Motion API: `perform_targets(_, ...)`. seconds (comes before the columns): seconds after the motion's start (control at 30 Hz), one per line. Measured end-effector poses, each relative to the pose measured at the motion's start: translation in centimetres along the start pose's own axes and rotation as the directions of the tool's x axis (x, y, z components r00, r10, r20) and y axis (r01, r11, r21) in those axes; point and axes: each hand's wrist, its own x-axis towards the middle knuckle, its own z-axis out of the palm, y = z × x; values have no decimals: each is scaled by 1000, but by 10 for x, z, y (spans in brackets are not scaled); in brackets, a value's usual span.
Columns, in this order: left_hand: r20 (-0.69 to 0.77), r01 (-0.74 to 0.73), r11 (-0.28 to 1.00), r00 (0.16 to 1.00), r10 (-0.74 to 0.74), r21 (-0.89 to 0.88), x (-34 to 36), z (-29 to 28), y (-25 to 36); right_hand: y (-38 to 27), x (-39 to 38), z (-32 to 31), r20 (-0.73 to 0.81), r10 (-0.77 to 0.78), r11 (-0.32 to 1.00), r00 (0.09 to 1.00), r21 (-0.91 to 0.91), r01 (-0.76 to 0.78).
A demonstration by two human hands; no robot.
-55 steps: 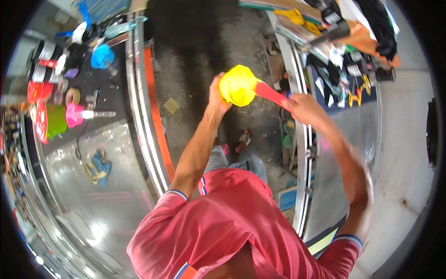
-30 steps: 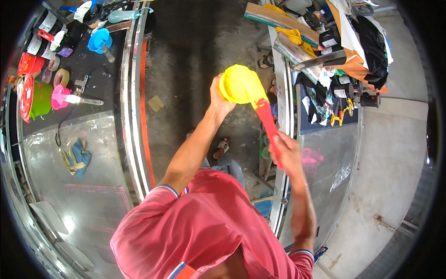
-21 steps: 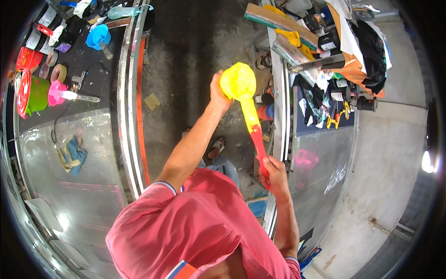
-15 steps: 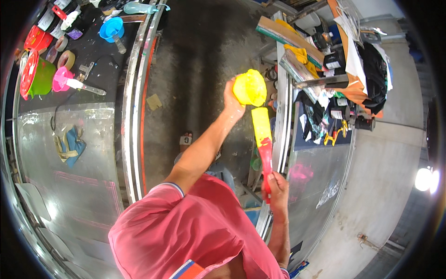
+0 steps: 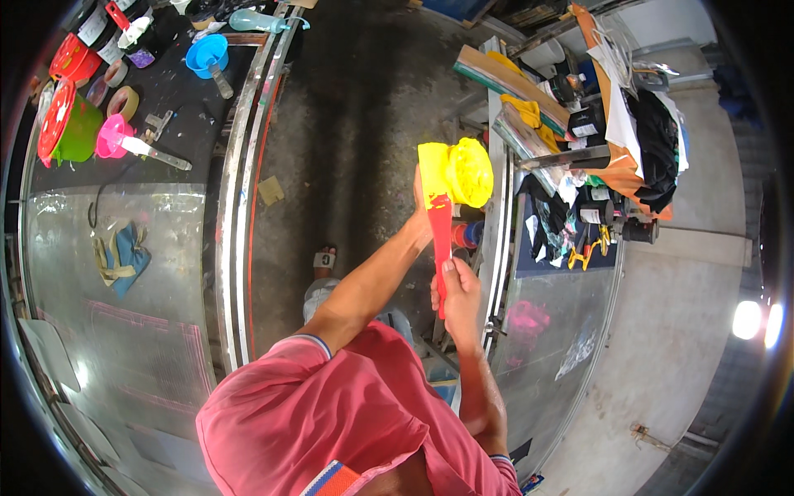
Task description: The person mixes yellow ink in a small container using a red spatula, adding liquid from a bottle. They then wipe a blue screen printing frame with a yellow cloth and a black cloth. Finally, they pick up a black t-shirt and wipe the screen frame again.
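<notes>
The left hand (image 5: 423,211) is raised over the dark floor (image 5: 364,107) between two benches, its fingers wrapped around a yellow tub (image 5: 467,171) coated in yellow paint; the hand is largely hidden behind the tub and the tool, so only its grip on the tub's near side shows. The right hand (image 5: 457,291), nearer the body, is closed around the red handle of a scraper (image 5: 438,223) whose broad blade, smeared yellow, lies flat against the left side of the tub. The handle runs straight down from the tub to the right hand. Both are held just left of the right bench (image 5: 571,331), a glossy surface with a pink stain. On the far part of the left bench (image 5: 107,231) stand a blue cup (image 5: 204,54), a pink cup (image 5: 110,136) and a green bucket (image 5: 76,128); a blue cloth (image 5: 124,258) lies nearer
</notes>
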Motion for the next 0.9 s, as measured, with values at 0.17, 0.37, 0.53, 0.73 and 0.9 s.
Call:
perform_targets(0.17, 2, -32, 999, 999, 32, 17, 17, -8, 5, 5, -21, -3, -67, -107, 984, 992, -150, 96)
perform_targets(0.37, -114, 156, 987, 980, -160, -44, 19, -6, 21, -48, -34, -52, -193, -227, 909, 955, -393, 137)
perform_targets(0.53, -106, 280, 959, 953, -282, -35, 18, -7, 52, -132, -20, -94, 208, -604, 78, 770, -945, 317)
perform_targets(0.73, -82, 281, 960, 956, -280, -4, 9, -34, 72, -137, 39, -69, 483, -363, -193, 797, -876, 443)
perform_targets(0.9, -20, -81, 988, 996, 85, 132, -33, -18, 129, -119, 74, -15, 436, 448, 862, 780, -443, -248)
